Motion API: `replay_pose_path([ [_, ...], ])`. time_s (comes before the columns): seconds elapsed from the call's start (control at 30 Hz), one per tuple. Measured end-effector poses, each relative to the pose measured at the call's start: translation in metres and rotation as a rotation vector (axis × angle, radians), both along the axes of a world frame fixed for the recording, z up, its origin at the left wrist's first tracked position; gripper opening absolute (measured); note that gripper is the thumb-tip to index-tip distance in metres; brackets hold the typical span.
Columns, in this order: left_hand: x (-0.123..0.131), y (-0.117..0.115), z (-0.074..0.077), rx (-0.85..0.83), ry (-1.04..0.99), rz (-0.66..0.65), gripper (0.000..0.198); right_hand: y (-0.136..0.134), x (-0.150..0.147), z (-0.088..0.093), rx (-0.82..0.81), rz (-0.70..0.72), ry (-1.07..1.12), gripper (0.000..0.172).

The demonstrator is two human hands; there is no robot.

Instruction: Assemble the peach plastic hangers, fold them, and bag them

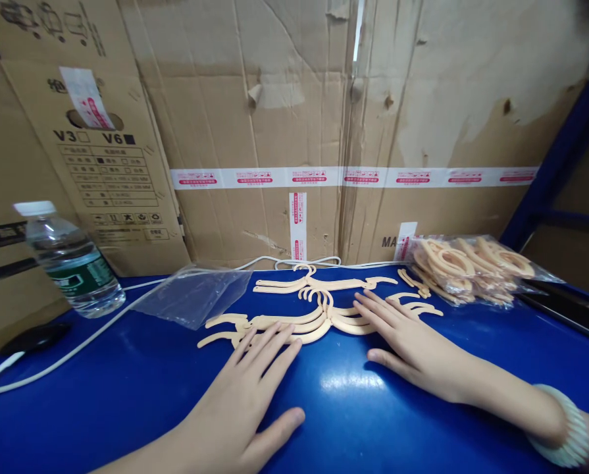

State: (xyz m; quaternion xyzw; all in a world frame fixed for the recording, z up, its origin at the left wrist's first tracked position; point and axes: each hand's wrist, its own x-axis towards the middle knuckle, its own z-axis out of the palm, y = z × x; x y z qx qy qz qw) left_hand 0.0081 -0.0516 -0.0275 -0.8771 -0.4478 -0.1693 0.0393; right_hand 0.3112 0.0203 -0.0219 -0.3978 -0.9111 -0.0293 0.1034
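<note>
Several small beige plastic hangers [318,316] lie in a loose pile on the blue table [141,375]. My left hand [247,392] lies flat and open, its fingertips touching the left ends of the hangers. My right hand [407,342] rests flat and open too, fingers over the right ends of the pile. One more hanger [318,283] lies alone just behind the pile. On my right wrist is a white beaded bracelet [565,428].
A clear empty plastic bag [195,293] lies left of the hangers. A bag packed with more hangers [472,266] sits at the right. A water bottle [70,260], a white cable [62,355] and a dark object [32,337] are at the left. Cardboard boxes [294,131] wall the back.
</note>
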Motion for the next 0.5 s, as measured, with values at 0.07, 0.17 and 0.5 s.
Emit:
replay_pose_path([
  [0.07,0.0007,-0.0001,0.0001,-0.01,0.005,0.017,0.059,0.0032,0.0031,-0.0005,-0.013,-0.02,-0.008,0.065],
  [0.17,0.002,-0.0006,-0.0007,-0.029,0.025,0.06,0.06,0.008,0.0072,-0.0004,-0.027,-0.053,-0.045,0.055],
  [0.5,0.001,-0.0001,-0.0055,-0.028,0.005,0.058,0.059,0.0045,0.0045,0.0055,0.008,-0.041,0.009,0.038],
])
